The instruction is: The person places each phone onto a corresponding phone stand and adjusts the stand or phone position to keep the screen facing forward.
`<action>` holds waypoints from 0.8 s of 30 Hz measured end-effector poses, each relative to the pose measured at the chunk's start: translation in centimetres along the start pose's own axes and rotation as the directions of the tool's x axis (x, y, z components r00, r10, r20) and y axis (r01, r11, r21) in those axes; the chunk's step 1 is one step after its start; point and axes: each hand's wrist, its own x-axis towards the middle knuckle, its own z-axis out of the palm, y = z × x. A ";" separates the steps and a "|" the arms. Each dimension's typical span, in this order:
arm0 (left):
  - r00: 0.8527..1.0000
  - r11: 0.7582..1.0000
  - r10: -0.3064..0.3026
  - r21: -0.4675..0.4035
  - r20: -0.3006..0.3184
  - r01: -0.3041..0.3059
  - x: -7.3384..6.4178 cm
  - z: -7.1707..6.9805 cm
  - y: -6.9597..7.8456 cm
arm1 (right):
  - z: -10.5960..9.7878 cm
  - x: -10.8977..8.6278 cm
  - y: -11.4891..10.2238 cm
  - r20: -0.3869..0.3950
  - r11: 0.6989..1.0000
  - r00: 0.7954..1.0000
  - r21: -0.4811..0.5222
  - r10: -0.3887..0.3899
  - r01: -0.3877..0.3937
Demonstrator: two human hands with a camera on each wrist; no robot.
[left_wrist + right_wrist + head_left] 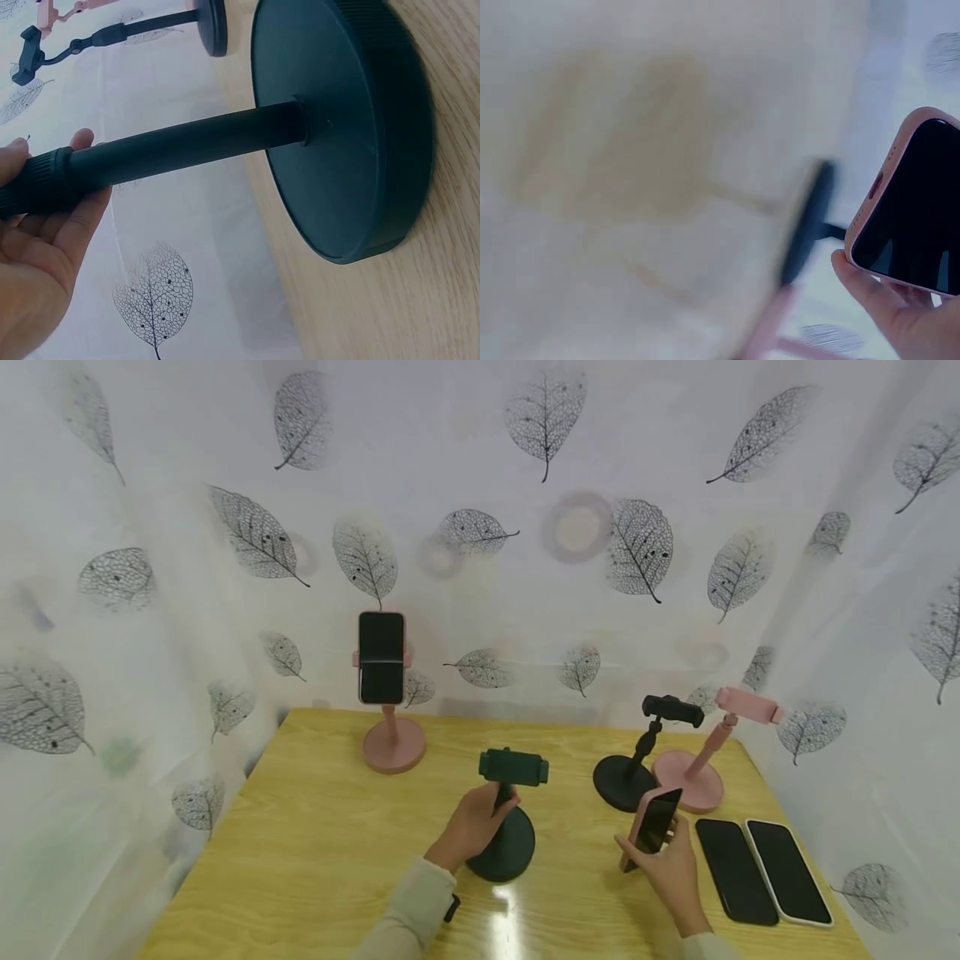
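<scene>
My left hand (467, 827) grips the pole of a dark green phone stand (513, 843), just under its clamp head. In the left wrist view, fingers and thumb wrap the ribbed collar of the stand (180, 150), and its round base faces the wood. Over the right part of the table, my right hand (669, 867) holds a phone in a pink case (656, 823), tilted, with its dark screen showing. The right wrist view has that phone (915, 210) at its right edge, fingers at its lower corner.
At the back left, a pink stand (393, 747) bears a phone (381, 658). A black stand (622, 783) and another pink stand (693, 783) stand at the back right. A black phone (737, 870) and a white-edged phone (789, 870) lie on the wooden table (315, 827). Leaf-patterned curtain (465, 443) surrounds it.
</scene>
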 end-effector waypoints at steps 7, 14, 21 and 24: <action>0.998 0.998 0.051 -0.030 -0.031 -0.052 -0.1 0.2 -0.1 | -1.1 -1.4 -6.7 -0.091 0.993 0.989 0.008 -0.113 0.114; 0.999 0.996 0.053 -0.067 -0.003 -0.053 0.0 0.6 0.6 | -2.1 -3.3 -13.6 -0.139 0.977 0.973 0.080 -0.186 0.198; 0.997 0.995 0.074 -0.063 -0.033 -0.076 0.2 0.8 0.7 | -1.9 -4.7 -18.7 -0.077 0.947 0.950 0.089 -0.303 0.310; 0.995 0.995 0.087 -0.052 -0.039 -0.089 0.1 0.8 0.6 | -1.1 -5.1 -20.1 -0.043 0.942 0.943 0.049 -0.331 0.333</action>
